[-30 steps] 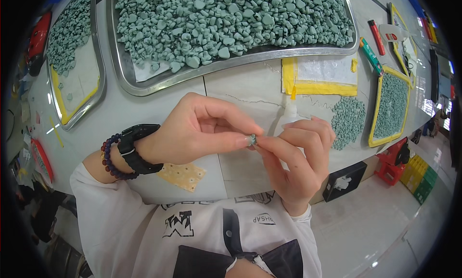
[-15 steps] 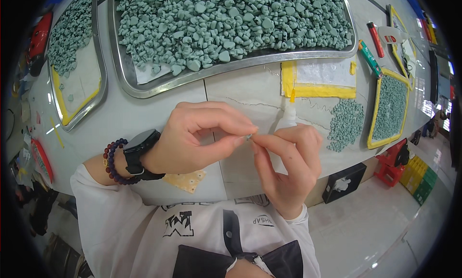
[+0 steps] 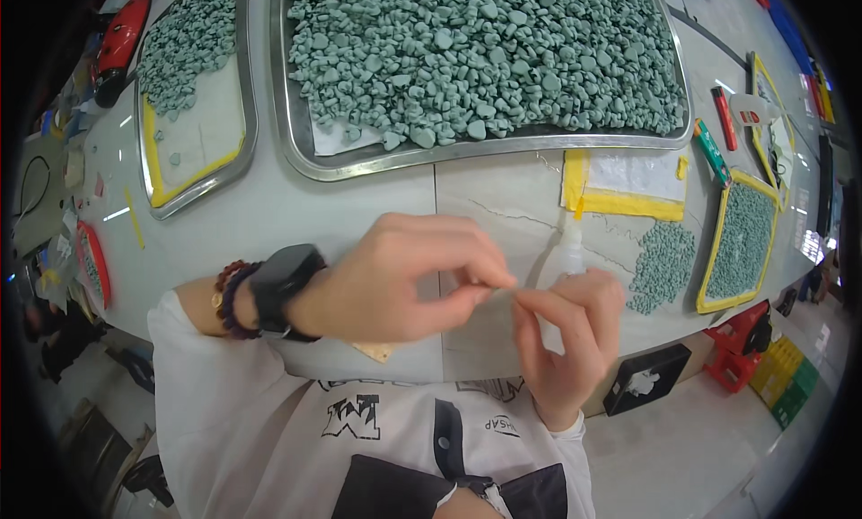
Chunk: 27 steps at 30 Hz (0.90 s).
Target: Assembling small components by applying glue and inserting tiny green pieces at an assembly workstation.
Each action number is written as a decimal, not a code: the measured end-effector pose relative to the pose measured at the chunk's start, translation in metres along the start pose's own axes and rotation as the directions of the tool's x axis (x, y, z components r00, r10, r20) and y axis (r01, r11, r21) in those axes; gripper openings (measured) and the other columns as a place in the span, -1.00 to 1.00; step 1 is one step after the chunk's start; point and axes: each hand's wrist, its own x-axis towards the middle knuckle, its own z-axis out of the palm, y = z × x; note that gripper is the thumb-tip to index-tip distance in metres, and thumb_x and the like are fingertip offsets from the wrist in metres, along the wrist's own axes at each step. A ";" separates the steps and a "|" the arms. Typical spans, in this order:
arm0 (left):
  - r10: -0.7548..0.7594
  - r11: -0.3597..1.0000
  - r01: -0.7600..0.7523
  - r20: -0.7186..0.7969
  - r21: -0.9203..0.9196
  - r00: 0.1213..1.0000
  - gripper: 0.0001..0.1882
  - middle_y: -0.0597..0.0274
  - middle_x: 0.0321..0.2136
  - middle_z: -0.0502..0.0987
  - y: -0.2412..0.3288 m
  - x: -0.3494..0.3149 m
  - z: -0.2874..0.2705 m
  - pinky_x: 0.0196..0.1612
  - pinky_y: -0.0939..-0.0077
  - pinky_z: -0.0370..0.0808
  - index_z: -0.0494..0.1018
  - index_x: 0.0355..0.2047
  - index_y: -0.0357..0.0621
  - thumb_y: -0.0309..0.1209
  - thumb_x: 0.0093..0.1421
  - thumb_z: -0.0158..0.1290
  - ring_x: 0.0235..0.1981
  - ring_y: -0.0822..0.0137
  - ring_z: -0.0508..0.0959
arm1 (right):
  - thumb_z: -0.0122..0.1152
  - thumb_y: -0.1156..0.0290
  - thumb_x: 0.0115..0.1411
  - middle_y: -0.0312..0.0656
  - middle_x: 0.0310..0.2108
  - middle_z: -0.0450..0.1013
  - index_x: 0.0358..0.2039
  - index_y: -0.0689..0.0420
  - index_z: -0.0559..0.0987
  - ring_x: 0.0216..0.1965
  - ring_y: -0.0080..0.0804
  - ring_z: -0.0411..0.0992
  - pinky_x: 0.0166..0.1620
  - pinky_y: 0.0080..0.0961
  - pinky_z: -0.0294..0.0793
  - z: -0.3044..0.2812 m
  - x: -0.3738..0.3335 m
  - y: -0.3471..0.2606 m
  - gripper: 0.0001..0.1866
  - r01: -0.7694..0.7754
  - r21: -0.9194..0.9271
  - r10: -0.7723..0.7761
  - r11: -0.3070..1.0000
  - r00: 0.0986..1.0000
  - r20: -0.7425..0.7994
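My left hand [image 3: 417,281], with a dark watch and bead bracelets at its wrist, is closed in a pinch, thumb against forefinger. Its fingertips meet those of my right hand [image 3: 575,326], also closed. Motion blur hides whatever lies between the fingertips. A white squeeze bottle [image 3: 567,252] with a thin yellow nozzle stands out beyond my right hand, whose curled fingers are around its lower part. To the right of it lies a patch of small green stone-like pieces [image 3: 663,263]. Part of a pale yellow patterned scrap [image 3: 373,350] shows below my left hand.
A large metal-rimmed tray [image 3: 400,164] heaped with green pieces fills the far side. Another tray [image 3: 251,128] stands at left. Yellow-edged panels [image 3: 624,203] lie at right, one covered in green pieces [image 3: 741,241]. A green pen-like tube [image 3: 712,155] and red stick [image 3: 725,119] lie beyond.
The whole view has shifted, so the table and trays sit further right and lower. The tiny greenish piece seen between my fingertips no longer shows; my left hand is blurred.
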 end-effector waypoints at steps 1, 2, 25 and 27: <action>0.051 0.991 -0.054 0.020 0.122 0.998 -0.77 0.06 -0.28 0.51 0.015 -0.003 -0.006 -0.33 0.51 0.48 0.48 -0.33 -0.30 -0.75 -0.03 0.02 -0.31 0.34 0.54 | 0.32 0.59 -0.22 -0.23 -0.55 0.33 -0.40 0.19 0.54 -0.48 -0.30 0.28 -0.26 -0.48 0.21 -0.009 -0.003 0.004 -0.73 0.026 0.023 -0.027 0.999 0.999 0.022; 0.113 0.967 -0.098 -0.051 0.235 0.992 -0.77 0.07 -0.27 0.51 0.030 -0.009 -0.020 -0.32 0.53 0.46 0.48 -0.32 -0.30 -0.74 -0.03 0.01 -0.32 0.35 0.53 | 0.32 0.59 -0.22 -0.23 -0.55 0.33 -0.40 0.19 0.54 -0.48 -0.30 0.28 -0.26 -0.48 0.21 -0.019 -0.007 0.009 -0.73 0.013 0.019 -0.013 1.000 1.000 0.019; 0.329 0.434 -0.326 0.189 0.840 0.925 -0.78 0.07 -0.45 0.45 0.039 -0.002 -0.038 -0.48 0.52 0.45 0.46 -0.36 -0.28 -0.66 -0.10 0.07 -0.47 0.17 0.52 | 0.49 0.16 -0.18 -0.19 -0.43 0.32 -0.18 0.01 0.22 -0.39 -0.31 0.30 -0.26 -0.36 0.28 -0.022 -0.026 0.018 -0.33 -0.016 0.331 0.049 0.943 0.995 -0.092; 0.270 0.683 -0.357 0.233 0.637 0.934 -0.81 0.08 -0.45 0.48 0.037 0.004 -0.018 -0.45 0.53 0.46 0.48 -0.39 -0.27 -0.69 -0.09 0.09 -0.46 0.22 0.52 | 0.45 0.23 -0.14 -0.17 -0.43 0.33 -0.20 0.01 0.20 -0.40 -0.30 0.31 -0.26 -0.38 0.30 -0.019 -0.021 0.013 -0.38 -0.012 0.393 0.050 0.919 0.995 -0.086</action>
